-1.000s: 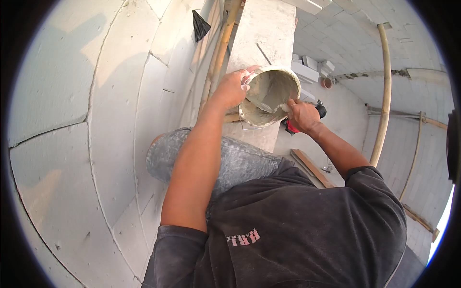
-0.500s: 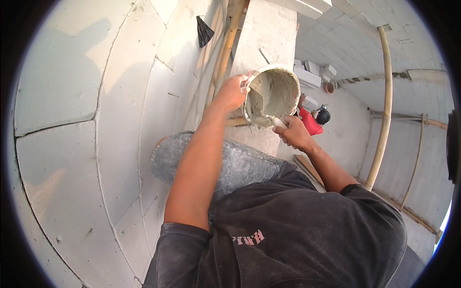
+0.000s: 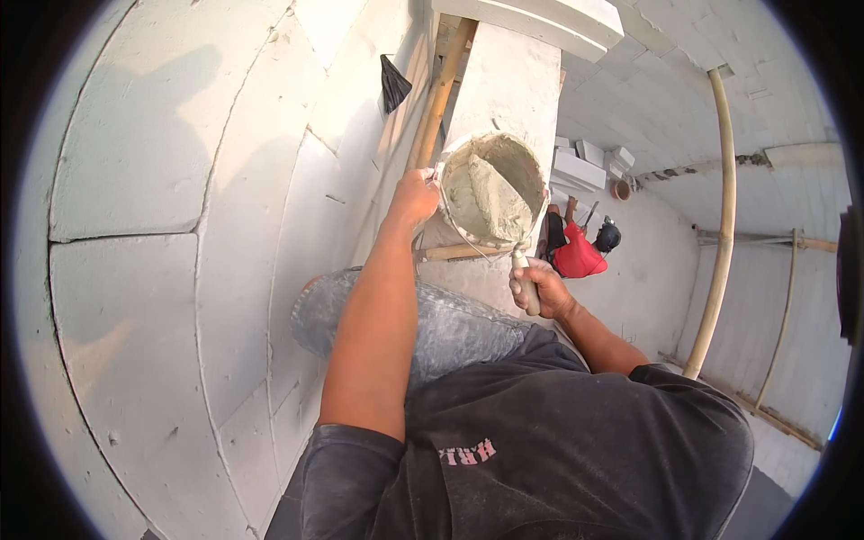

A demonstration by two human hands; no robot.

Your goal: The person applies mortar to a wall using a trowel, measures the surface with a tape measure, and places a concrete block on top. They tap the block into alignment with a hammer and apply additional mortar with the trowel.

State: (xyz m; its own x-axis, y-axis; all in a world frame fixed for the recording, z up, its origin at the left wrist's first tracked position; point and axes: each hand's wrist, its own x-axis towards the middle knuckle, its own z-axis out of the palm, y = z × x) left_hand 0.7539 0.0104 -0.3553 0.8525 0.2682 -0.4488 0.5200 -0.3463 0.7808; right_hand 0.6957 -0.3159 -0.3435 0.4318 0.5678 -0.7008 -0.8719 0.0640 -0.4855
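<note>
My left hand (image 3: 416,198) is closed on the left rim of a bucket (image 3: 447,209), which tilts so that its mouth faces me. Wet grey mortar coats the inside of the bucket. In my right hand (image 3: 543,290) is the pale handle of a trowel (image 3: 502,200). Its blade lies across the bucket's mouth with a heap of mortar on it, and the mortar hides most of the metal. A thin wire bail hangs below the bucket's near rim.
Under the bucket runs a pale plank (image 3: 504,76) beside a bamboo pole (image 3: 443,94). A block wall (image 3: 162,297) rises close on my left. Down to the right, a person in a red shirt (image 3: 579,256) works near several white blocks (image 3: 579,169). Another bamboo pole (image 3: 723,225) stands at right.
The trowel has come up out of the bucket's depth with mortar on its blade. My right hand has moved down and turned the handle more upright. The bucket sits slightly further left.
</note>
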